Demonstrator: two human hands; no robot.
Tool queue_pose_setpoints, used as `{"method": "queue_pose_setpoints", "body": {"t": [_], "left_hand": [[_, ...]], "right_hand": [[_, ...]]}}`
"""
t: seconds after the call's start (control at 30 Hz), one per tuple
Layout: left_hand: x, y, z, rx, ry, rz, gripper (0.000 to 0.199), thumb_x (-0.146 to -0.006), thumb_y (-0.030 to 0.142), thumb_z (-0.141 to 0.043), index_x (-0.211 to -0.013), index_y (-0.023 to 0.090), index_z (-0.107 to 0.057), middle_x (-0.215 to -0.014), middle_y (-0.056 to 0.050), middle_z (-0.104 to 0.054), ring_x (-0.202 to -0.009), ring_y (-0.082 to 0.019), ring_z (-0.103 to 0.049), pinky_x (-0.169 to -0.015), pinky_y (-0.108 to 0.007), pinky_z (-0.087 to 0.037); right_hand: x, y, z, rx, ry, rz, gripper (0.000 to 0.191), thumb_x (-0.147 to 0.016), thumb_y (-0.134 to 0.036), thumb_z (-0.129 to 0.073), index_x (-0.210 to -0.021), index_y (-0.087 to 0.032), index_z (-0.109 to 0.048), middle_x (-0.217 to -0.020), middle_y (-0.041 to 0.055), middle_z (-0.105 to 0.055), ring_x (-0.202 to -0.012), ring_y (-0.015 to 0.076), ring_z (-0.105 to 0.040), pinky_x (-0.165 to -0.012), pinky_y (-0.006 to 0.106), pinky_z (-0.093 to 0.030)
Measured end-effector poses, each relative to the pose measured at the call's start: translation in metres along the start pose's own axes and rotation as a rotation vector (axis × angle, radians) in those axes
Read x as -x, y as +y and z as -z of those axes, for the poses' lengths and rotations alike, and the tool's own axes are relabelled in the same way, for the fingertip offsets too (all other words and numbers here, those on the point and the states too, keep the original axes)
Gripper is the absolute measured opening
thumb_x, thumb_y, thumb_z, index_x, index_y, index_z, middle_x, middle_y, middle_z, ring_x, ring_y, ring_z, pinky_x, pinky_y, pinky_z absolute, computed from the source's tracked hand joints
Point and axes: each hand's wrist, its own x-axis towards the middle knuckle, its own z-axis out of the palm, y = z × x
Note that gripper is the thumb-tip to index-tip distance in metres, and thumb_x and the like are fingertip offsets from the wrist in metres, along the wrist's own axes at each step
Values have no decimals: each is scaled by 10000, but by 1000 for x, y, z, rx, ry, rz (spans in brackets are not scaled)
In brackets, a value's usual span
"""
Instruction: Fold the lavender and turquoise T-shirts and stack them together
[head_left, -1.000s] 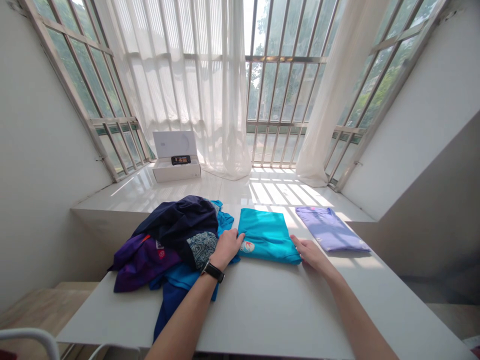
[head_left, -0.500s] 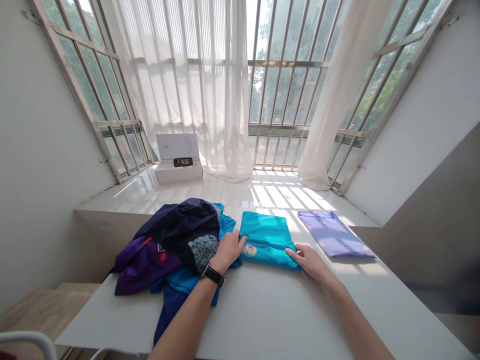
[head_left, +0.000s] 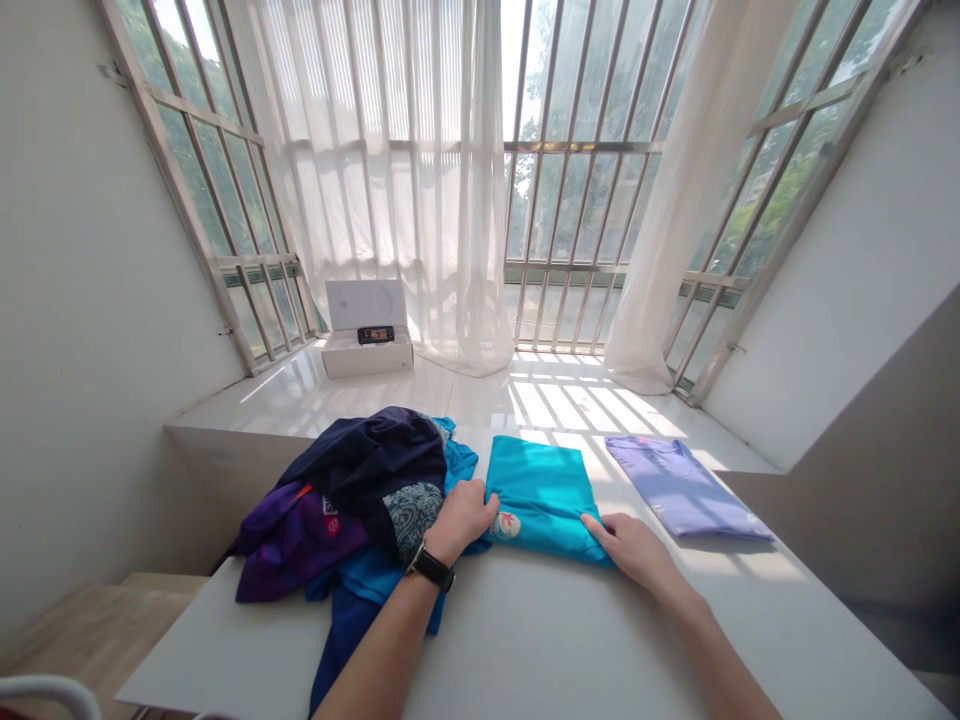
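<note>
A turquoise shirt (head_left: pixel 536 480), folded to a rough rectangle with a round white-and-red print near its front left, lies flat on the white table. My left hand (head_left: pixel 466 518), with a black-strapped watch on the wrist, pinches its left edge beside the print. On the opposite side, my right hand (head_left: pixel 630 545) grips the front right corner, thumb on top and the other fingers partly hidden at the edge. Close to my left hand is a loose heap of clothes (head_left: pixel 367 460) in navy, purple and blue, with a patterned patch.
A folded lavender shirt (head_left: pixel 686 488) lies to the right on the table (head_left: pixel 525 640). Behind, a white box (head_left: pixel 367 360) with its lid raised holds a phone (head_left: pixel 376 335) on the sill. Sheer curtains (head_left: pixel 450 200) hang before barred windows. A white curved rail (head_left: pixel 52 688) shows at lower left.
The whole view has shifted slightly, so everything appears a little lower and to the right. Both hands stay at the turquoise shirt's edges; my left thumb and fingers look more drawn in.
</note>
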Motion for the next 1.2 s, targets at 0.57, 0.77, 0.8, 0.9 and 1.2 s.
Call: {"method": "queue_pose_setpoints", "body": {"t": [0.57,0.77,0.8,0.9,1.2], "left_hand": [[4,8,-8,-184,106,-569,172,-988,165,-540,-985,196,-709,-1031,-68,-678,-997,-231,-591,-897,-355,-478],[2,5,-11,-98,63,-489,208,-984,143,-521,-1018,209,-715,-1018,-71,-670,-990,-222,-598,-842,-314,-481],[3,6,-11,-96,60,-488,219,-984,137,-513,-1038,214,-711,-1030,-71,-668,-1002,-224,-594,-846,-312,-481],[3,6,-10,-107,54,-483,250,-982,119,-498,-1085,228,-698,-1074,-67,-662,-1023,-227,-582,-849,-310,-485],[4,2,-5,-119,47,-404,274,-951,85,-503,-1101,195,-705,-1128,-96,-663,-1074,-262,-586,-861,-348,-503]], "right_hand": [[7,-2,0,-26,301,109,219,-820,-466,-539,-799,-256,-481,-705,-7,-608,-617,188,-594,-555,282,-371],[17,-30,-22,13,358,387,242,-957,-403,-424,-1011,-251,-603,-871,21,-682,-642,173,-640,-586,286,-433],[18,-33,-26,11,345,385,275,-963,-417,-430,-1087,-250,-609,-882,24,-692,-656,178,-656,-591,286,-443],[17,-36,-28,58,303,296,356,-967,-465,-436,-1169,-247,-631,-884,38,-712,-690,206,-685,-598,296,-448],[11,-19,-15,91,294,128,337,-927,-489,-517,-1057,-227,-684,-733,8,-673,-643,214,-671,-556,295,-410]]}}
